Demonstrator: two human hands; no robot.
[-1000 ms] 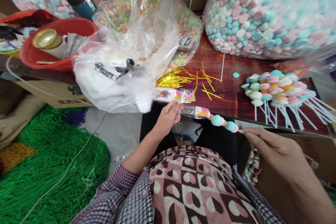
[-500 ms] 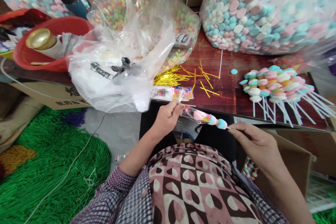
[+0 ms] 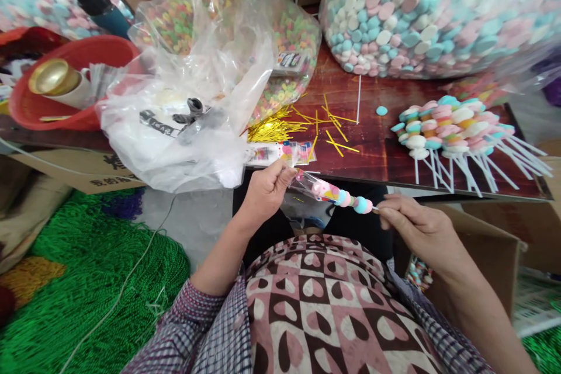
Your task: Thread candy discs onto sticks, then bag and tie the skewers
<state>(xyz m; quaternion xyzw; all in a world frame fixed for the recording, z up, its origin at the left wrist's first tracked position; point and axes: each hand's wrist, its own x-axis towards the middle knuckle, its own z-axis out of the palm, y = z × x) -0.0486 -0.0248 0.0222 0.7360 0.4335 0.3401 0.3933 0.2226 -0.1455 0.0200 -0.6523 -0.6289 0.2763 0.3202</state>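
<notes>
My left hand (image 3: pixel 265 190) pinches the end of a narrow clear printed sleeve bag (image 3: pixel 307 184) just below the table's front edge. My right hand (image 3: pixel 414 228) grips the white stick of a candy skewer (image 3: pixel 346 198) with pink and blue discs. Most of the skewer's candy sits inside the sleeve; a blue disc and the stick still show outside it. Both hands hover over my lap, a little below the dark red wooden table (image 3: pixel 385 152).
A pile of finished skewers (image 3: pixel 451 128) lies at the table's right. Gold twist ties (image 3: pixel 280 128) are scattered mid-table beside flat sleeve bags (image 3: pixel 280 152). Big bags of pastel candy (image 3: pixel 421 11) and colourful rings (image 3: pixel 245 29) stand behind. A red basin (image 3: pixel 65 87) sits left; green cord (image 3: pixel 87 286) lies below.
My right hand has pushed the skewer leftward into the sleeve held by my left hand; more candy is now covered. The view has shifted slightly.
</notes>
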